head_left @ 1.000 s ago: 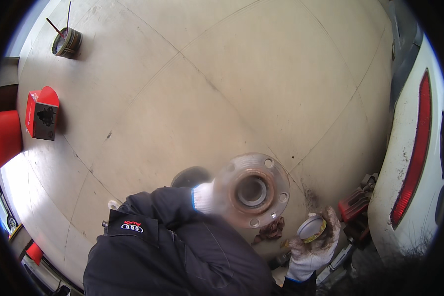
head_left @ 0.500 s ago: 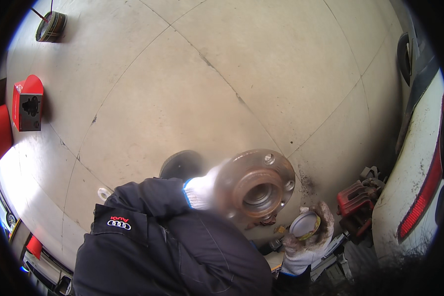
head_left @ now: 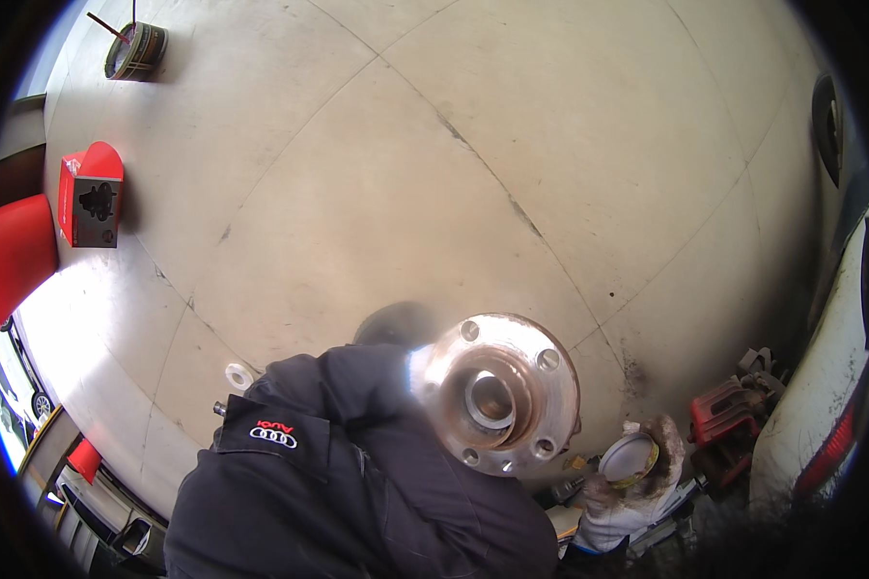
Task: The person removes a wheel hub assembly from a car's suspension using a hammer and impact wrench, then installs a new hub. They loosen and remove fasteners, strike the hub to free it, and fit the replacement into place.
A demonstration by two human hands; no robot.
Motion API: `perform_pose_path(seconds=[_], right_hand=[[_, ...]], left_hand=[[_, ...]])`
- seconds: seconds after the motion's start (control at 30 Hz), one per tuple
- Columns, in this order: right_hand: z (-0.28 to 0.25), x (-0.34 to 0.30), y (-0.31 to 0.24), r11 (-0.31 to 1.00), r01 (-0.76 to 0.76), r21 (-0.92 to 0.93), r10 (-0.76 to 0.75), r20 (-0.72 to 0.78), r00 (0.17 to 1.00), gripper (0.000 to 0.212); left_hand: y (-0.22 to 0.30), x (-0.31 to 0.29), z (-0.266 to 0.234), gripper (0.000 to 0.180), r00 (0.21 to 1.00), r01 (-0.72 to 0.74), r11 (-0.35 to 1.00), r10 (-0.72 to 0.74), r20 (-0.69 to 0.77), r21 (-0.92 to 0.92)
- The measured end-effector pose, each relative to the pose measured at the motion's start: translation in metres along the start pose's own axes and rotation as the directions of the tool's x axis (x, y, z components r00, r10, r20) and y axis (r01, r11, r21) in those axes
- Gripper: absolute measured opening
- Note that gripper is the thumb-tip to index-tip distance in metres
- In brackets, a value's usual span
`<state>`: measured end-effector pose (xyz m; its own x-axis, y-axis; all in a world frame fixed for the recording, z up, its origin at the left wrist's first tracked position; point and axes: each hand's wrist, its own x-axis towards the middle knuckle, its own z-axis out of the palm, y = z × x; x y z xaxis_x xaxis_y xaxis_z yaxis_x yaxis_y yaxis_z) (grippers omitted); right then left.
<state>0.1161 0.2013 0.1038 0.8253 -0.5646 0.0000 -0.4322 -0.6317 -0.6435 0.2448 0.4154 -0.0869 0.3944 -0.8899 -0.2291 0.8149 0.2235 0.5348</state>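
Note:
A round metal wheel hub [head_left: 560, 405], with bolt holes around its flange and rust-brown staining, is held up in front of my dark-clothed leg. My left hand [head_left: 418, 371] grips it from its left side; only a bit of white glove and blue cuff shows, and the fingers are hidden behind the flange. To the lower right, my right hand [head_left: 661, 487], in a dirty white knit glove, is closed around a small round tin [head_left: 628, 457] with a pale disc-like face and a yellow rim. The tin sits below and to the right of the hub, apart from it.
A red caliper-like part [head_left: 722, 420] lies beside a white car body [head_left: 806, 367] at right. On the floor at left are a red and black box [head_left: 97, 207], a bucket with sticks [head_left: 137, 53] and a white ring [head_left: 238, 376]. Tools lie under my right hand.
The hub has turned, so its flange and central bore face me more squarely, and it hides more of my left hand. The whole view has shifted; my right hand still holds the tin.

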Motion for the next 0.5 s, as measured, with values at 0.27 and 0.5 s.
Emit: perform_pose_path(seconds=[0.27, 0.5], right_hand=[[0.002, 0.003, -0.002, 0.989, -0.021, 0.149, 0.024, -0.018, 1.0, 0.095], [0.011, -0.002, -0.007, 0.936, -0.121, 0.33, 0.15, -0.062, 0.987, 0.089]], left_hand=[[0.001, -0.003, -0.01, 0.061, 0.999, 0.015, 1.0, -0.015, -0.047, -0.001], [0.025, 0.024, -0.017, 0.052, 0.975, 0.0, 0.981, 0.043, -0.22, 0.193]])
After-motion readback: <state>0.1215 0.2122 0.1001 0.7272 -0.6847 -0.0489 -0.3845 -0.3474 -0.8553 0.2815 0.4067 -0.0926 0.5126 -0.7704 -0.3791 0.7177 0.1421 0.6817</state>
